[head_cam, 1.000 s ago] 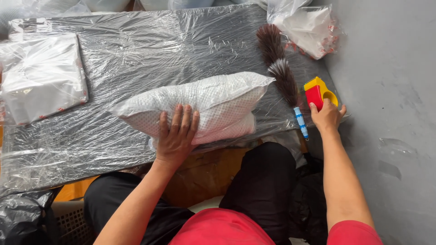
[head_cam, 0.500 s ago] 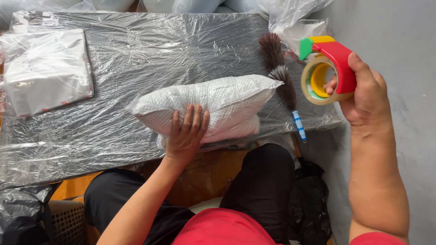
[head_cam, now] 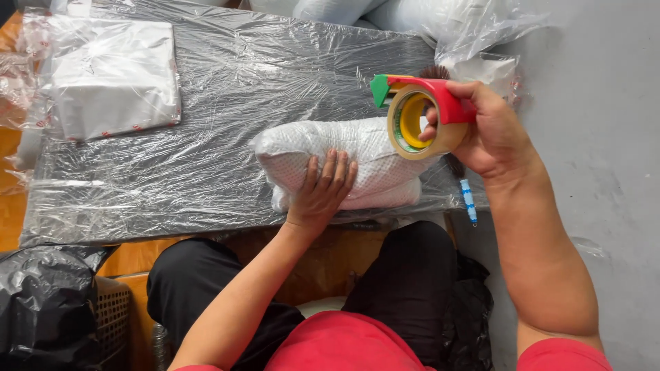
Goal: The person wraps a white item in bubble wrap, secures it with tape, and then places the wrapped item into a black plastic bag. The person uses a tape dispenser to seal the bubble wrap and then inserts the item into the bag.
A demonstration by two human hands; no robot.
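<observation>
A white dotted, plastic-wrapped bundle (head_cam: 357, 154) lies on the low table covered in clear film (head_cam: 227, 89). My left hand (head_cam: 323, 189) presses flat on the bundle's near side, fingers spread. My right hand (head_cam: 491, 130) grips a red tape dispenser (head_cam: 419, 113) with a green tip and a roll of yellowish tape, held just above the bundle's right end. A brush with dark bristles and a blue-and-white handle (head_cam: 467, 199) lies at the table's right edge, mostly hidden behind the hand.
A stack of white bagged items (head_cam: 110, 75) sits at the table's far left. More clear bags (head_cam: 474, 34) lie at the far right. A black plastic bag (head_cam: 48, 295) and a basket (head_cam: 113, 316) stand by my left knee. Grey floor (head_cam: 605, 137) lies to the right.
My right hand picked the tape dispenser up from the table's right edge and carried it left, over the bundle's right end. The left hand stays pressed on the bundle.
</observation>
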